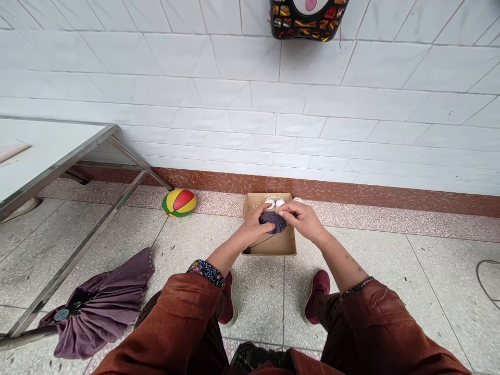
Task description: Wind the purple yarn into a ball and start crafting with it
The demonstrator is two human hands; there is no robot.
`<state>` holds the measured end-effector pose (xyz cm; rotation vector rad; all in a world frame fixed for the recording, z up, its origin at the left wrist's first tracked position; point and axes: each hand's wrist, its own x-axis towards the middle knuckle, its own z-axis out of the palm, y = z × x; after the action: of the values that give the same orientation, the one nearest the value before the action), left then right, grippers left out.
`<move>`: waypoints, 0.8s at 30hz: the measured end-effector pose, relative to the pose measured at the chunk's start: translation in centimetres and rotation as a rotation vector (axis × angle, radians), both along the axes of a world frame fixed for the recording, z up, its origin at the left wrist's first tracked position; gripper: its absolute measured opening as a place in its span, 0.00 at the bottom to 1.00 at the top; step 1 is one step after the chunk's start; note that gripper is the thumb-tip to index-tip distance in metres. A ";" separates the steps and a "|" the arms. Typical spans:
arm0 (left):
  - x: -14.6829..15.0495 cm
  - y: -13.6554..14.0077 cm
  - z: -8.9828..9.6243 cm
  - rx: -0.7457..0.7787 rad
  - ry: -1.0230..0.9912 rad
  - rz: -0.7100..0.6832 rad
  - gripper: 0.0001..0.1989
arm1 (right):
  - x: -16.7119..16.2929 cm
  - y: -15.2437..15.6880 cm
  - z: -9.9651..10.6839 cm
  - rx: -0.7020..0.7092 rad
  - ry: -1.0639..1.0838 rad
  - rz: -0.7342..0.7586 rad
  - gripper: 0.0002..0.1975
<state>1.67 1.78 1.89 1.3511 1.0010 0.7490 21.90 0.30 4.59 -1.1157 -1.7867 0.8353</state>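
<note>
A ball of dark purple yarn [273, 222] is held up over an open cardboard box [282, 246] that sits on the floor [371, 271], near the foot of the wall. The left hand's [258, 224] grip is clamped on the ball, thumb across the near face. The right hand [302, 221] has thumb and forefinger together at the ball's upper right edge; whether a strand lies between them cannot be told. White yarn balls [279, 203] show at the far side of the box, and a dark strand [261, 241] runs toward its near left corner.

The room has white wall tiles [234, 130] above a reddish-brown skirting [211, 180], then a pink speckled border [375, 221] and pale speckled floor tiles. To the left stands a white-topped surface [50, 139] on a metal frame [121, 202], with a pale pinkish item [11, 151] at the picture's edge. A red, yellow and green toy ball [179, 202] lies by one leg; nearer, a purple umbrella [105, 304] rests on the floor. A black, patterned basket [307, 23] shows high against the wall, and a dark cable [479, 278] curls at far right.
</note>
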 end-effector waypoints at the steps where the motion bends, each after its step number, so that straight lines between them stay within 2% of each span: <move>1: 0.0 -0.2 0.3 -0.032 -0.016 -0.038 0.34 | 0.2 0.2 -0.2 0.010 -0.002 -0.037 0.09; 6: -0.1 -1.1 2.1 -0.237 -0.367 -0.197 0.37 | 0.7 0.9 -1.5 -0.127 0.031 -0.112 0.11; 9: -0.3 -1.0 2.5 -0.323 -0.545 -0.218 0.34 | 0.7 0.8 -2.2 -0.189 0.012 -0.106 0.12; 12: -0.6 -0.5 2.3 -0.343 -0.632 -0.155 0.29 | 0.3 0.6 -2.8 -0.195 -0.066 -0.093 0.11; 18: -0.7 0.4 1.5 -0.424 -0.706 0.091 0.20 | -0.8 -0.2 -2.8 -0.112 -0.146 0.018 0.12; 21: -0.6 0.6 1.3 -0.455 -0.685 0.148 0.16 | -1.0 -0.6 -2.6 -0.067 -0.180 0.125 0.10; 24: -0.3 0.7 1.1 -0.419 -0.602 0.187 0.16 | -1.0 -0.9 -2.3 -0.041 -0.205 0.212 0.10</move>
<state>1.35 2.46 2.99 0.6141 0.7433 0.9494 20.87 -0.56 2.31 -1.0832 -2.0949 0.9120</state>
